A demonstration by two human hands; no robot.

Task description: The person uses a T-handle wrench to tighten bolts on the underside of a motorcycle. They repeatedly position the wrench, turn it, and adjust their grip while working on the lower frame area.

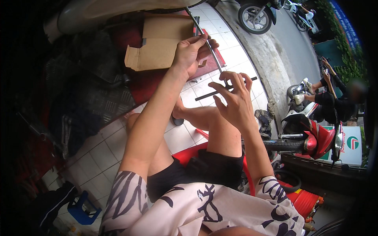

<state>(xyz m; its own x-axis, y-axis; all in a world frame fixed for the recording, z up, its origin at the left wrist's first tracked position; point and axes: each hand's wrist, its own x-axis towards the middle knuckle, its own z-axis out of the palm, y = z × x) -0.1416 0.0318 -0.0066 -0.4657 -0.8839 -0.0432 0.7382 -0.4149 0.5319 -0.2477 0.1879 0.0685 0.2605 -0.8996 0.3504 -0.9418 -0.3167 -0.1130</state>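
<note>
A long T-handle wrench (pixel 214 55) slants from the pale body panel (pixel 98 13) of a vehicle at the top down toward me. Its slim metal shaft passes through my left hand (pixel 191 53), whose thumb and fingers close loosely around it. At the near end, my right hand (pixel 236 96) has its fingers curled over the middle of the black crossbar (pixel 206 95), with the thumb held apart below. Where the far tip of the shaft meets the vehicle is hidden under the panel.
An opened cardboard box (pixel 163 41) lies on a red surface beyond my left arm. White floor tiles (pixel 181 139) surround my red seat (pixel 189 153). A blue stool (pixel 84 208) stands lower left. At right are a red motorbike (pixel 317 139) and a person (pixel 334 94) sitting near the street.
</note>
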